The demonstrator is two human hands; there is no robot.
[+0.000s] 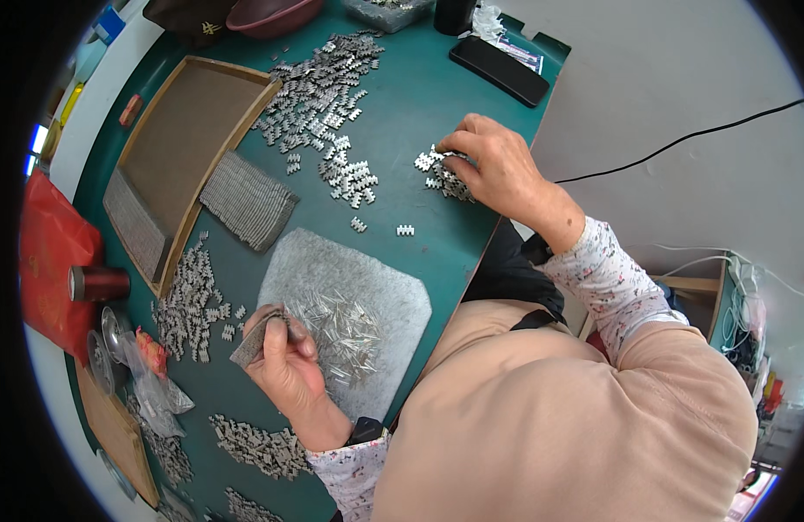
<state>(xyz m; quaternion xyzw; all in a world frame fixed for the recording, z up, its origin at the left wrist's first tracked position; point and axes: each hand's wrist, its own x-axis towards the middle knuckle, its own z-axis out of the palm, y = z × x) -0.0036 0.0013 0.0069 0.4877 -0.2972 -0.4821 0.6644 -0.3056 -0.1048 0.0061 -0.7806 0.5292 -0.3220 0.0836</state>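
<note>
My left hand (289, 361) is closed around a short grey stack of flat metal pieces (250, 346), held above the left edge of a pale fibrous mat. My right hand (502, 165) reaches into a small heap of toothed silvery metal pieces (450, 183) by the table's right edge. Its thumb and forefinger curl in at the heap, and what lies between the tips is too small to make out. On the mat (289, 261) lies a loose pile of thin, clear or shiny pins (341, 335).
A wooden tray (180, 113) holds a grey row of stacked pieces (134, 213); another stacked block (248, 200) rests against its side. Loose toothed pieces (319, 96) spread across the green table (402, 113). A black phone (499, 71) lies far right, a dark red cylinder (99, 284) far left.
</note>
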